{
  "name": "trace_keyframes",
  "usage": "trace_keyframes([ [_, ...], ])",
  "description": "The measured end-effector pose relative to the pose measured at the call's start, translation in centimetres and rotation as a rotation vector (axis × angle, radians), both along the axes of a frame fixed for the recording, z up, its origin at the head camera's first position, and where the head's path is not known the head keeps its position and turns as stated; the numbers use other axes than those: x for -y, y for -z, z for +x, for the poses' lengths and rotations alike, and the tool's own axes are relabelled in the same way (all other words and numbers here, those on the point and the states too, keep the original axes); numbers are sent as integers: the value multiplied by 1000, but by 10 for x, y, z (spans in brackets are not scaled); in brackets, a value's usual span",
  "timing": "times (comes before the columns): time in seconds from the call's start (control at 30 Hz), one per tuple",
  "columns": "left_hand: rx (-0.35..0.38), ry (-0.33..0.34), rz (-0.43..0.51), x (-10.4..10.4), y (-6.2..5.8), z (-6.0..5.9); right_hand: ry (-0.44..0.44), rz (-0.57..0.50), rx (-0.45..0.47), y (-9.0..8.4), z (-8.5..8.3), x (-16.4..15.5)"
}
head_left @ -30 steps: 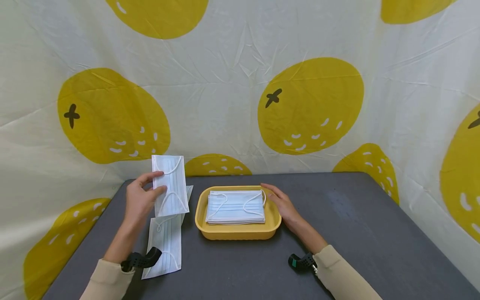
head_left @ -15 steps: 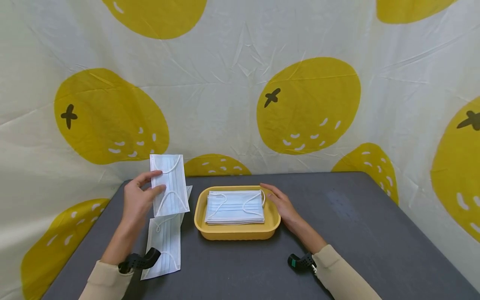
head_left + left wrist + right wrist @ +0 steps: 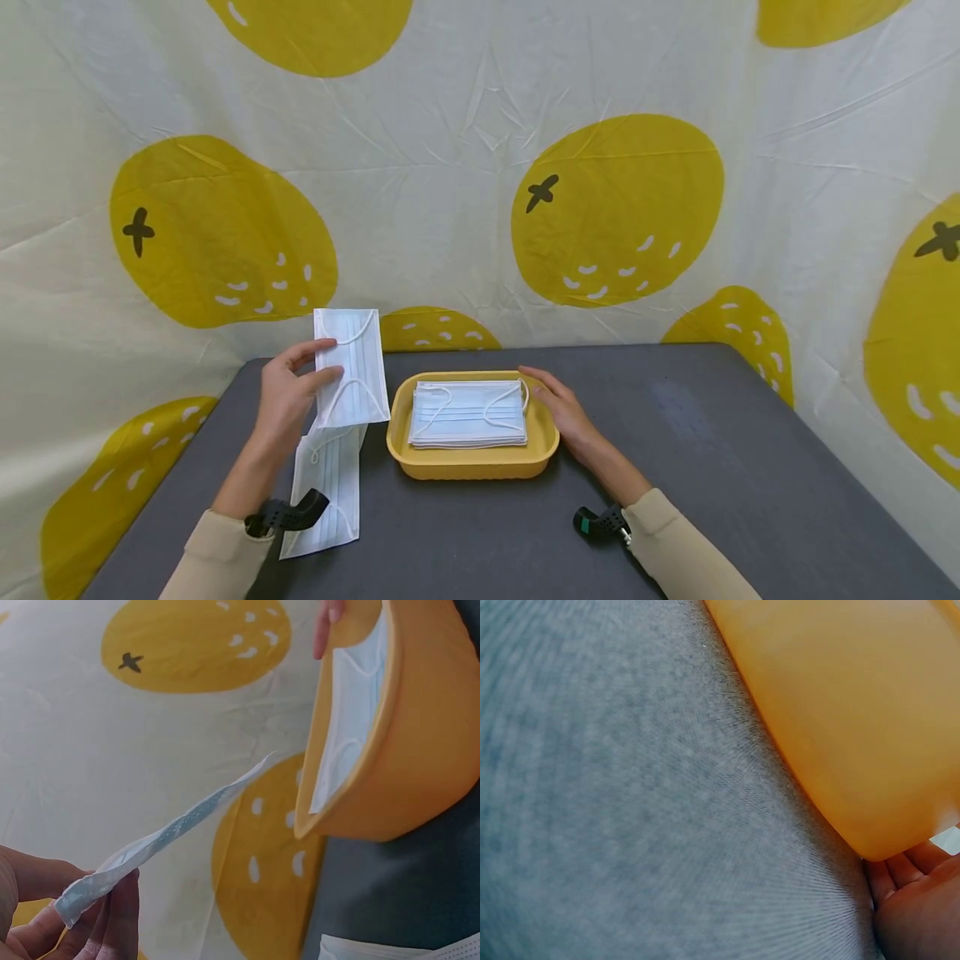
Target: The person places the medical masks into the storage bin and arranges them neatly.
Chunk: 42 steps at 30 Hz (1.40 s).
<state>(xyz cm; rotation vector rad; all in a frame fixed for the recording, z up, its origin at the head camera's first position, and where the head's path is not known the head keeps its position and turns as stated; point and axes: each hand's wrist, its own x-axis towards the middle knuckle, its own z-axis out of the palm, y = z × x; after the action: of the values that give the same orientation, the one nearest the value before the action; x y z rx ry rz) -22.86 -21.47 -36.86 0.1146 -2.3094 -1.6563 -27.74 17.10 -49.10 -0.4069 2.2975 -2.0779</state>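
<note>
My left hand [image 3: 288,392] pinches a pale blue face mask [image 3: 349,367] between thumb and fingers, raised above the table's left side. In the left wrist view this mask [image 3: 169,831] appears edge-on. Below it another face mask [image 3: 326,492] lies on the table, partly hidden by the wrist camera. A yellow tray [image 3: 472,469] stands in the middle, bearing a neat stack of face masks [image 3: 468,414] with white ear loops. My right hand [image 3: 564,408] holds the tray's right end, thumb at the rim; in the right wrist view its fingers [image 3: 904,870] lie against the outer wall.
A dark grey table [image 3: 660,467] spreads beneath everything. Behind it hangs a white curtain [image 3: 442,225] with large yellow fruit prints. Black cameras sit on both wrists, the right wrist camera [image 3: 597,523] low beside the tray.
My left hand has shifted slightly right with the mask, which now covers more of what lies behind it. My right hand and the tray stay in place.
</note>
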Motion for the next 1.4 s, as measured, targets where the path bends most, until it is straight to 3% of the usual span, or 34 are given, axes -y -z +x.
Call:
trace_keyframes([
  [0.5, -14, 128, -40, -22, -12, -17, 9, -3, 8, 1, 0, 0],
  [1.1, 67, 235, -125, -46, -19, -44, 1, -5, 13, 3, -3, -1],
  [1.4, 103, 301, -223, -52, -26, -59, 2, 5, 6, 3, -3, -1],
])
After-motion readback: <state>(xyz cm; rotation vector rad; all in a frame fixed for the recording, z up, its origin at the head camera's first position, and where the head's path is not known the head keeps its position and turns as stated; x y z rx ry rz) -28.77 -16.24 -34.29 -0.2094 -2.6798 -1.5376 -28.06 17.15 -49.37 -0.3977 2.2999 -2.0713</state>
